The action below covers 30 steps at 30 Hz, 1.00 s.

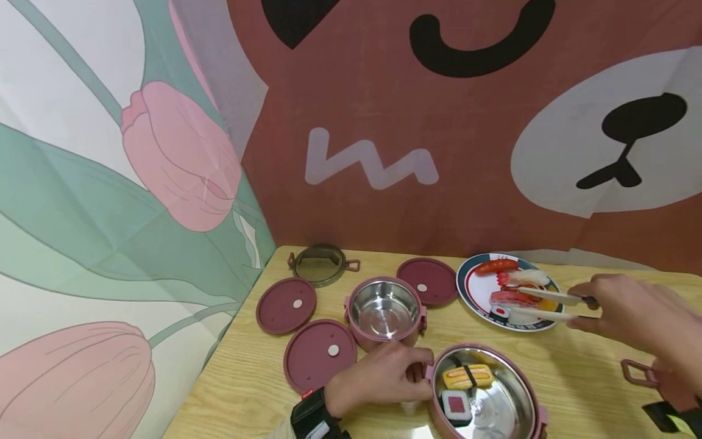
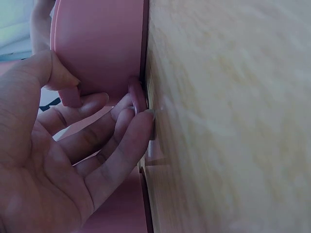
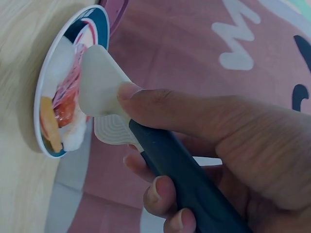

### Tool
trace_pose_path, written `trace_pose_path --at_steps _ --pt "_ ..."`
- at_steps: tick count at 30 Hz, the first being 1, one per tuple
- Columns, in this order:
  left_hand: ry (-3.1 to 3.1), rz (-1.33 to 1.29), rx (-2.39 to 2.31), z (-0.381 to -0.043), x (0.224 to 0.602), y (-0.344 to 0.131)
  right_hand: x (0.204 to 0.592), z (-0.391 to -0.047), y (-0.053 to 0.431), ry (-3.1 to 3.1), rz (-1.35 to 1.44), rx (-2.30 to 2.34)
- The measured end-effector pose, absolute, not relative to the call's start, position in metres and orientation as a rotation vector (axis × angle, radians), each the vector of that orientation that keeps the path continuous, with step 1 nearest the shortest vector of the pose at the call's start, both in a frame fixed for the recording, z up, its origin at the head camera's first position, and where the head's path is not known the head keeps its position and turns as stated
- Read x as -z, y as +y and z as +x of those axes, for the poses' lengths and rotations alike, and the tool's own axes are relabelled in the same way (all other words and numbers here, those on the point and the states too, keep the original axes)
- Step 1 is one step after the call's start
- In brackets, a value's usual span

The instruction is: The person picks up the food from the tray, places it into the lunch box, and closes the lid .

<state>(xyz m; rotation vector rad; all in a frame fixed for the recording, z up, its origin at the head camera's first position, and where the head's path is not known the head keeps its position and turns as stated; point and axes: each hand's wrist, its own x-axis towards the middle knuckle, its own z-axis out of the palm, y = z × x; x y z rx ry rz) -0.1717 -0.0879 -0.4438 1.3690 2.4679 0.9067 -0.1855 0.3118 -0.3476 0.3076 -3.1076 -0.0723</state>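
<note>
I see cream-headed, dark-handled tongs (image 3: 165, 153), heads apart, at pink striped food (image 1: 507, 298) on a round white, blue-rimmed plate (image 1: 481, 288); contact unclear. Round pink steel-lined pot (image 1: 496, 414) upright, uncovered; I count two sushi pieces (image 1: 456, 405) inside.

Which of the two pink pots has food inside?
The nearer pot, whose side tab the left hand pinches: a yellow piece and a white-edged piece lie inside. The farther pot shows only bare metal.
</note>
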Motion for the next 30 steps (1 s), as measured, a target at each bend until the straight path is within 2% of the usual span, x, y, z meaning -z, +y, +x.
trace_pose_path --at_steps 14,21,30 --pt "2.461 1.372 -0.898 -0.172 0.443 -0.089 0.348 -0.219 0.311 -3.251 0.389 0.005" --pt "2.46 1.372 -0.893 -0.171 0.443 -0.088 0.351 -0.227 0.306 -3.212 0.498 0.014" --pt "2.465 1.393 -0.902 -0.172 0.444 -0.088 0.356 -0.231 0.303 -3.213 0.498 0.019"
